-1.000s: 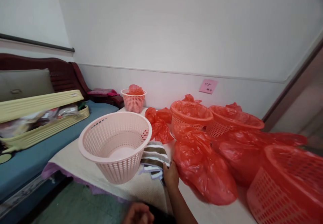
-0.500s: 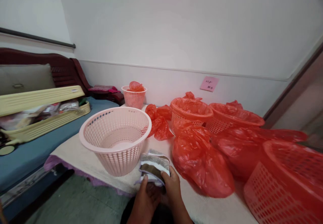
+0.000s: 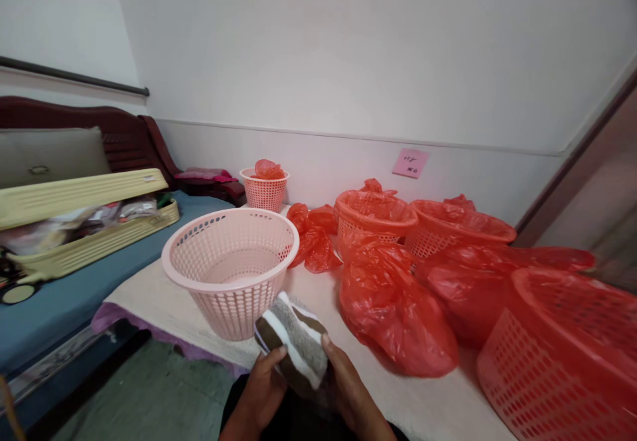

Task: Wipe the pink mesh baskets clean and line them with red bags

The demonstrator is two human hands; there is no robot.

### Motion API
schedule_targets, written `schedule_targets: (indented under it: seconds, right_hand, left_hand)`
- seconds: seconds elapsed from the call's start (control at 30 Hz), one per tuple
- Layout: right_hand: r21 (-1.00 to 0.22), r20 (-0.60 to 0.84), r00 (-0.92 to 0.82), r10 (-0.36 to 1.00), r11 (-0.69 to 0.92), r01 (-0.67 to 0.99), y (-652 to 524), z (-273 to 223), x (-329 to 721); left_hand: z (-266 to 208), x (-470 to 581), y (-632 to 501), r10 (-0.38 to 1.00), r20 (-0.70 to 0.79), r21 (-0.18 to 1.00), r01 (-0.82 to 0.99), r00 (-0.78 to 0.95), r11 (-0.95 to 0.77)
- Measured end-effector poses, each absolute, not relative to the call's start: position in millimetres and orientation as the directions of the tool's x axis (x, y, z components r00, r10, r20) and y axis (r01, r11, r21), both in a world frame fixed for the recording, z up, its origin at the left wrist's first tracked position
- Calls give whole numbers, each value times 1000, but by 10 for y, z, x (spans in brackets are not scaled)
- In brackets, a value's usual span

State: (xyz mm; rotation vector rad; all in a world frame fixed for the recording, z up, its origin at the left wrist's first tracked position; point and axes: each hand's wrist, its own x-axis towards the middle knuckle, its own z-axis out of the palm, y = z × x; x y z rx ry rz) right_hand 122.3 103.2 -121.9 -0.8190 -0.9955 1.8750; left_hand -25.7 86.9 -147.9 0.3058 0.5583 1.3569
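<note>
Brown-and-white striped cloth [image 3: 294,345], apparently rolled, clamped in both hands' grip [image 3: 259,398] [image 3: 351,398].

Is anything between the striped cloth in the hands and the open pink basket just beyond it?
Nothing visible: the striped cloth, held by left hand and right hand, sits just in front of the pink basket, whose open top is unobstructed.

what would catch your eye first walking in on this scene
The mass of red plastic bags and bag-lined baskets across the table's right side stands out first. Next, the empty pink basket at the table's left end. Nearest the camera, the left hand and right hand together hold a striped folded cloth.
</note>
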Motion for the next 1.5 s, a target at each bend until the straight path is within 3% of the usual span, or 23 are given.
schedule_targets:
  seconds: [0.13,0.3,0.43,0.63,0.83,0.97,1.17,1.37,1.5]
  right_hand:
    - [-774,-187,-373,909,-370,-515,1057,-1189,1222]
    - [-686,-260,-33,965,-209,-697,1173,-1233,1304]
    - [-671,-207,112,972,-58,-739,1176,-1198,1400]
    - [-771,-31,45,998,5,-637,1094,-1254,1463]
    - [-853,-6,-36,999,-24,-521,1041,-1316,1497]
    - [-901,18,-260,966,-96,-422,1021,-1294,1396]
    - [-860,-12,-293,956,-159,-484,958,-1223,1206]
    - [-896,102,-556,825,-168,-412,852,-1266,1023]
    - [-781,-31,-466,884,-313,-541,793,-1283,1046]
  left_hand:
    - [-1479,-253,755,974,-147,563,-794,175,228]
    - [-1529,-173,761,970,-100,589,-772,224,239]
    - [-1589,-250,828,962,-139,578,-770,233,270]
    - [-1752,-496,931,974,-199,578,-790,105,204]
    - [-1794,-659,899,986,-165,651,-747,30,132]
    - [-1679,-659,800,992,-86,716,-686,93,126]
    - [-1547,-507,688,966,-123,782,-578,227,235]
    - [-1547,-449,653,986,-163,834,-538,-21,126]
    - [-1410,-559,560,953,-116,902,-431,-281,-17]
